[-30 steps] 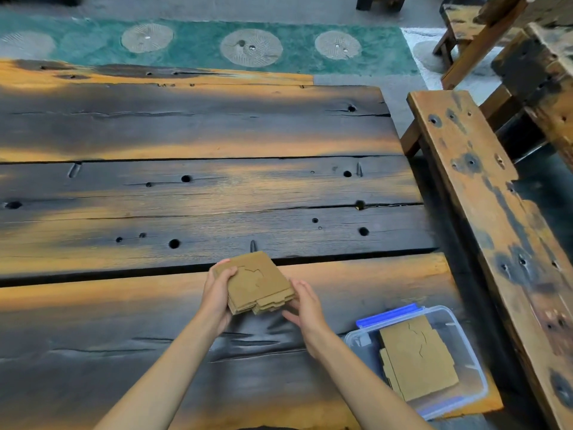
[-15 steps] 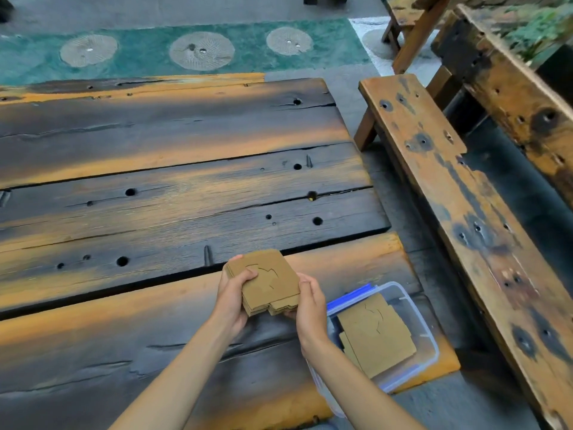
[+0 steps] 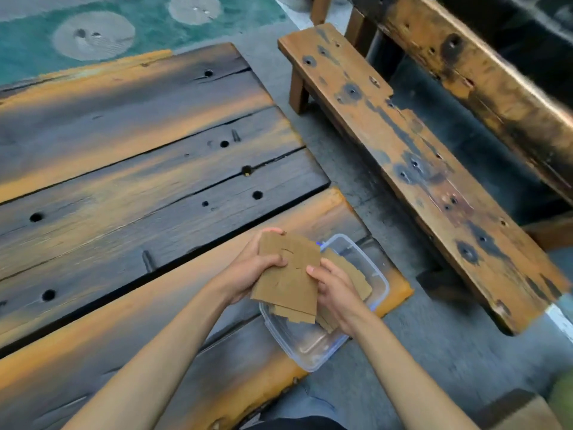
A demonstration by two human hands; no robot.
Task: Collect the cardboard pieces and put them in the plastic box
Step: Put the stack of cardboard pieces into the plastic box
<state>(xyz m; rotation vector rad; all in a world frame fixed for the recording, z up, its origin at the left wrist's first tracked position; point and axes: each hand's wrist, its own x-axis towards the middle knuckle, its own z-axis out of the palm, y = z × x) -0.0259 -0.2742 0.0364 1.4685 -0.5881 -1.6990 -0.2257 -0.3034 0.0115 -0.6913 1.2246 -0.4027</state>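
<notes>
Far left and across the top: green floor mat with pale ribbed circles point(image 3: 93, 35), soft and blurred. Below it, broad table of weathered wooden planks point(image 3: 124, 169), charred blue-black in streaks over orange grain, pitted with round bolt holes and split by dark gaps between boards; rounded, worn edge at the near right corner.

Toward the middle, bare left hand point(image 3: 248, 268) clamped on the left edge of a stack of flat brown cardboard pieces point(image 3: 288, 274), thumb over the top sheet, fingers curled behind the upper corner. Matte, fibrous sheets, roughly rectangular, with thin jigsaw-like cuts across the face and a stepped, ragged lower edge. Stack tilted steeply, face toward the camera, long axis running from upper left down to lower right, lower end dipping into the box mouth.

Bare right hand point(image 3: 338, 293) closed on the stack's right side, thumb tip pressed on the top sheet, fingers wrapped beneath. Hands apart, one on each side of the stack.

Under and right of the hands, clear rectangular plastic box with rounded corners point(image 3: 310, 352) resting at the table's near right corner, partly overhanging the edge; more brown cardboard point(image 3: 356, 274) lying flat inside, a touch of blue at the far rim.

Farther right, long rough wooden bench point(image 3: 418, 169), orange with black scorch marks and holes, running diagonally over grey concrete floor point(image 3: 449, 352).
</notes>
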